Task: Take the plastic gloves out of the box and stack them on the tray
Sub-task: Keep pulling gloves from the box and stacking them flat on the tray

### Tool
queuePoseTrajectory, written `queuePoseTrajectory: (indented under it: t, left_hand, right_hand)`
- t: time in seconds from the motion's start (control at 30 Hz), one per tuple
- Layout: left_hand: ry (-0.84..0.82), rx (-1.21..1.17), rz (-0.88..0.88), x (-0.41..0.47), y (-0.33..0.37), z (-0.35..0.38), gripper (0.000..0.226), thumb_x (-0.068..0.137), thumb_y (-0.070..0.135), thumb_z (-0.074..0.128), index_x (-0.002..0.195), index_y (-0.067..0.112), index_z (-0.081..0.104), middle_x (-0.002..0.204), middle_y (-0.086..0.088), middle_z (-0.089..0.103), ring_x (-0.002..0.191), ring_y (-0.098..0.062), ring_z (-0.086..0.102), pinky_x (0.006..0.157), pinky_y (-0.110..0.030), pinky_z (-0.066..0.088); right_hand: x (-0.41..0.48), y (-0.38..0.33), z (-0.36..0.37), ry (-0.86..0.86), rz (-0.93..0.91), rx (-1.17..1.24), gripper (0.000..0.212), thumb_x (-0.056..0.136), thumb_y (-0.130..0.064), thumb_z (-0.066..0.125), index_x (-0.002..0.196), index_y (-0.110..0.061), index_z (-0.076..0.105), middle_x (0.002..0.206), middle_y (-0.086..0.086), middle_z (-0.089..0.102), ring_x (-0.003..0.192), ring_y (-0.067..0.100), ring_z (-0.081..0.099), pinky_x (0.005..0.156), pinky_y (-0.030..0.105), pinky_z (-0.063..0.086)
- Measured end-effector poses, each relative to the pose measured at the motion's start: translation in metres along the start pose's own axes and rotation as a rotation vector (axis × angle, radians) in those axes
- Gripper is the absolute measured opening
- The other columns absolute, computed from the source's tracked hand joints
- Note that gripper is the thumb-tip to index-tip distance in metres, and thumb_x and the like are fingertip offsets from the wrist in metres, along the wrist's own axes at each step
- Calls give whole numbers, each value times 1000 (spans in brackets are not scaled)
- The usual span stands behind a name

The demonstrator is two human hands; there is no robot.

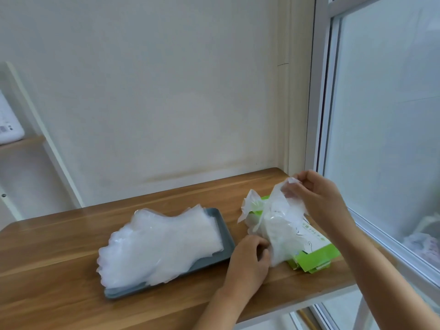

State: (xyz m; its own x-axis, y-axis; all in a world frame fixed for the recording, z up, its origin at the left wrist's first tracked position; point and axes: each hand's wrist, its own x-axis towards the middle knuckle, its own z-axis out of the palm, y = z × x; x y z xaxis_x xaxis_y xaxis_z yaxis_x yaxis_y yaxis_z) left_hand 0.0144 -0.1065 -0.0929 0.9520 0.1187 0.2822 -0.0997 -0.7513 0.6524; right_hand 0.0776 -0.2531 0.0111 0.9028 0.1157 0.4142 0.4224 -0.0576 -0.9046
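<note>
- Right hand (316, 196) was up above the far end of the box (316, 252); thumb and fingertips were closed together on the top edge of a clear plastic glove (278, 225), pinching it tight.
- That glove hung down from the pinch in a crumpled sheet; it draped over the green and white box and hid most of the box's top.
- Left hand (250, 258) was low on the table (59, 234), between the tray (227, 236) and the box; its fingers were curled in on the glove's lower edge, gripping it just beside the near end of the box.
- So the glove was stretched between the two hands, high end at the right, low end at the left; it was partly over the box and not on the tray.
- A second glove (250, 203) stuck up in a white tuft from the far left part of the box; how much of it was inside the box could not be told.
- Box lay flat at the right of the table, near the window (381, 115); a flap at its near end was open.
- Grey tray sat left of the box, close but apart from it; a stack of gloves (162, 241) lay flat on it, finger ends overhanging the tray's near left side onto the table.
- Pale wall (166, 91) stood behind the table.
</note>
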Motion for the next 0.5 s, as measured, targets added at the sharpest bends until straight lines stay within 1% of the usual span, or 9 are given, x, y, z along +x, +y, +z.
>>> queuePoseTrajectory:
  t: [0.1,0.17,0.2,0.23,0.27,0.33,0.37,0.43,0.5]
  left_hand:
    - [-11,-48,-41,-1,1,-4,23,92,14,50,108,21,65,106,14,60,98,4,52,83,-2,36]
    - [64,-155,-82,-3,6,-8,24,92,11,50,104,23,65,103,14,63,95,4,57,87,-10,44]
    - [140,-234,-118,-5,11,-12,21,93,13,51,102,29,62,101,15,63,92,5,58,87,-14,48]
    - [234,-320,-157,-9,19,-18,14,95,22,53,100,35,55,100,18,61,90,7,58,84,-13,49]
    - [331,-404,-180,-11,27,-27,9,94,37,56,100,38,49,98,21,57,90,10,55,79,-9,47]
    - [484,-584,-153,-17,42,-45,50,75,74,53,108,37,44,98,25,51,94,14,49,75,-2,41]
    - [507,-638,-114,-19,48,-53,70,63,85,51,115,38,42,103,27,49,98,15,47,76,0,38]
    - [434,-656,-24,-20,57,-67,99,49,93,52,133,45,30,120,32,44,110,18,43,83,3,34]
    - [289,-642,8,-20,63,-76,118,44,93,57,145,48,15,139,32,34,125,17,35,89,4,30]
  right_hand:
    - [8,-25,0,1,-74,-99,11,90,-5,59,84,-14,63,76,-1,71,71,7,67,68,19,52]
    - [14,-41,0,3,-132,-195,16,89,-7,58,88,-21,64,77,-2,71,77,15,68,75,32,55]
    - [16,-52,0,-6,-166,-234,17,88,-9,57,90,-24,64,77,-3,71,78,19,68,77,37,55]
    - [18,-62,1,-17,-207,-267,17,89,-10,56,93,-25,64,77,-2,70,76,21,66,75,37,54]
    - [21,-72,3,-29,-247,-304,16,90,-12,54,96,-25,62,76,-2,69,71,20,64,69,32,53]
    - [24,-90,10,-61,-310,-403,15,95,-15,49,102,-25,58,77,-3,63,62,12,55,55,19,43]
    - [24,-96,15,-88,-330,-462,16,97,-16,47,107,-24,56,79,-5,59,64,7,51,53,17,39]
    - [23,-107,28,-149,-378,-553,20,97,-14,43,114,-21,51,76,-6,53,68,4,47,56,17,35]
    - [19,-113,43,-205,-427,-597,20,98,-17,42,118,-17,45,73,-4,50,66,5,46,56,18,33]
